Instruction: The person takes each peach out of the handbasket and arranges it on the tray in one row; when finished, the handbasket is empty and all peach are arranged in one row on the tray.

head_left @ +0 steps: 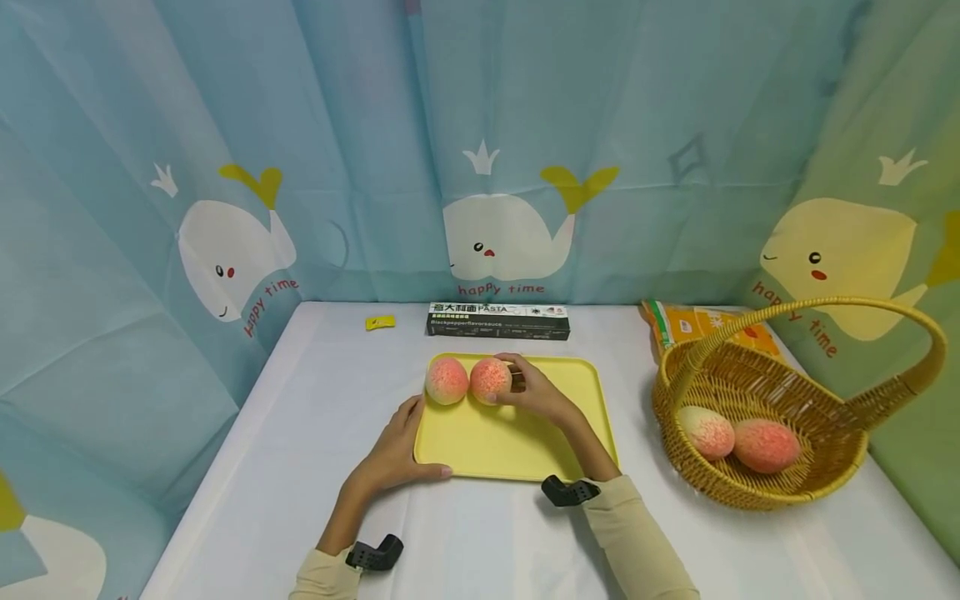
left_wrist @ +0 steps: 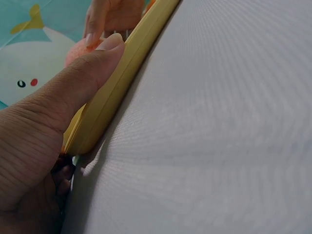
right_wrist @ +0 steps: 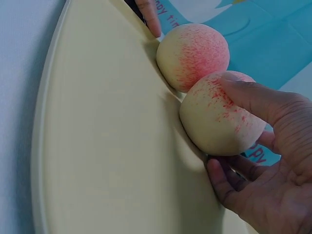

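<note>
My right hand (head_left: 534, 390) holds a pink-and-cream peach (head_left: 491, 380) at the back left of a yellow tray (head_left: 480, 442). In the right wrist view the thumb lies over the top of this peach (right_wrist: 219, 122) and the fingers curl round its side. Another peach (head_left: 447, 382) sits right beside it in the tray's back left corner. My left hand (head_left: 397, 446) grips the tray's front left corner, the thumb along the front edge and the fingers along the left side. The left wrist view shows that thumb (left_wrist: 83, 78) against the tray's rim (left_wrist: 105, 109).
A wicker basket (head_left: 667, 425) with a tall handle stands at the right, holding two more peaches (head_left: 767, 446). Behind it lies an orange packet (head_left: 686, 323). A dark pasta box (head_left: 498, 322) and a small yellow packet (head_left: 380, 322) lie along the table's back edge, before a whale-print curtain (head_left: 360, 167).
</note>
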`<state>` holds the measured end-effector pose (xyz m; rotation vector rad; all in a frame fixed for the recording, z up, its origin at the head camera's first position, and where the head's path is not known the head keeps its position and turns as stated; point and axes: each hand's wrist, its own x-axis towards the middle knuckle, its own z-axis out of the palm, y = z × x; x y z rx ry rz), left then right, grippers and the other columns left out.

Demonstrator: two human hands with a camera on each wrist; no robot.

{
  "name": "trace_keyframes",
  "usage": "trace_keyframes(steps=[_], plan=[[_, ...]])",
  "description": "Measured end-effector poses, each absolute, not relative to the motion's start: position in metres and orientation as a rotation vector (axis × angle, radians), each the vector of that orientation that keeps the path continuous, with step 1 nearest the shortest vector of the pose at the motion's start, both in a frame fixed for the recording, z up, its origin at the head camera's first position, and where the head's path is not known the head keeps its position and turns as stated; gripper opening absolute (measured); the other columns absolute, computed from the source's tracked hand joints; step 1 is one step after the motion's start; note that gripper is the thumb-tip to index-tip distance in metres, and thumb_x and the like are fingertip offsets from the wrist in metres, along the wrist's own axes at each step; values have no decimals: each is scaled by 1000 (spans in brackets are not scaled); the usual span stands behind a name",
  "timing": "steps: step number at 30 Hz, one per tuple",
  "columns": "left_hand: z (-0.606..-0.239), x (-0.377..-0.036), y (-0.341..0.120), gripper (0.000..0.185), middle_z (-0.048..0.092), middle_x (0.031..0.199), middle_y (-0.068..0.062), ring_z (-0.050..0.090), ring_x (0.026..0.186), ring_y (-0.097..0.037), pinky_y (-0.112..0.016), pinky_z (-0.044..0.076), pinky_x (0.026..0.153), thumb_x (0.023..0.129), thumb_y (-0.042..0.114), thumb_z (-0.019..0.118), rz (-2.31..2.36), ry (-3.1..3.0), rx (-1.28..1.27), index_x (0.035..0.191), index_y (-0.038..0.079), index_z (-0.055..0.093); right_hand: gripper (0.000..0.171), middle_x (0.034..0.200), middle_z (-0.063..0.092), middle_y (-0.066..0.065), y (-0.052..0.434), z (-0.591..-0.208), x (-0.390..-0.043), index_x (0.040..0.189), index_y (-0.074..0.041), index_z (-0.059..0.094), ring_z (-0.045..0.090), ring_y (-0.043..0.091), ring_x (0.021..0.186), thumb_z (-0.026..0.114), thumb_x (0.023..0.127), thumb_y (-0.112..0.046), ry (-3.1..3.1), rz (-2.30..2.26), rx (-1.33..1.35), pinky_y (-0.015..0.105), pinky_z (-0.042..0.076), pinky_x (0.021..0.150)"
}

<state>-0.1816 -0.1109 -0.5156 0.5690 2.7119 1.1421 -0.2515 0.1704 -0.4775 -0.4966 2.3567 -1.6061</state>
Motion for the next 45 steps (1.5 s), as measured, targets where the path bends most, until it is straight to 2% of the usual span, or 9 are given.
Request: trace_keyframes(steps=[7, 13, 17, 22, 30, 36, 39, 42, 45], plan=[[-516, -180, -113, 128, 19, 160, -16, 25, 146, -35, -56, 29, 114, 64, 59, 83, 1135, 2717, 561, 158, 10, 12, 71, 136, 46, 32, 177, -468, -244, 149, -2, 32, 49, 47, 125, 71, 90, -14, 2428, -1510, -564, 56, 44, 102], [-519, -182, -112, 127, 19, 160, -15, 25, 146, -35, -56, 29, 113, 65, 60, 82, 1143, 2716, 575, 159, 13, 11, 66, 140, 45, 30, 198, -440, -229, 147, -2, 38, 46, 49, 128, 70, 91, -19, 2499, -1423, -658, 60, 43, 100], [-517, -183, -111, 127, 17, 160, -14, 24, 146, -35, -58, 29, 113, 65, 60, 82, 1167, 2697, 573, 159, 16, 9, 61, 136, 51, 26, 217, -418, -214, 144, -5, 43, 50, 47, 125, 70, 91, -20, 2472, -1385, -758, 59, 44, 100], [-514, -183, -112, 127, 17, 161, -13, 24, 146, -35, -58, 28, 113, 65, 59, 83, 1165, 2697, 571, 159, 16, 9, 54, 131, 57, 12, 245, -394, -192, 140, -12, 49, 58, 32, 118, 71, 91, -19, 2474, -1278, -880, 49, 50, 97], [-515, -183, -112, 127, 16, 161, -13, 22, 147, -33, -57, 27, 114, 65, 59, 83, 1156, 2689, 561, 159, 15, 10, 45, 133, 59, 4, 298, -360, -152, 136, -14, 53, 59, 12, 116, 67, 93, -12, 2444, -1115, -1004, 30, 51, 91], [-516, -183, -112, 127, 17, 160, -14, 24, 146, -35, -58, 28, 113, 65, 59, 83, 1168, 2698, 572, 159, 14, 10, 46, 134, 59, 1, 345, -350, -126, 136, -10, 54, 58, 6, 117, 64, 92, -2, 2358, -1162, -1008, 20, 49, 90], [-517, -182, -111, 128, 17, 160, -13, 24, 146, -34, -57, 29, 113, 64, 59, 83, 1159, 2703, 572, 159, 15, 9, 47, 137, 57, 2, 371, -351, -120, 138, -2, 51, 58, 9, 120, 57, 93, 8, 2239, -1281, -1005, 22, 51, 90], [-516, -182, -111, 128, 18, 160, -13, 25, 146, -34, -57, 29, 113, 64, 59, 83, 1156, 2711, 573, 159, 15, 11, 47, 136, 56, 8, 395, -353, -118, 136, 8, 47, 59, 11, 115, 50, 91, 19, 2187, -1382, -1034, 23, 53, 86], [-515, -182, -111, 127, 19, 160, -14, 25, 146, -35, -58, 29, 112, 64, 59, 83, 1161, 2714, 581, 159, 14, 12, 49, 136, 56, 10, 417, -353, -114, 136, 12, 45, 59, 11, 114, 47, 88, 23, 2225, -1439, -1021, 22, 53, 86]])
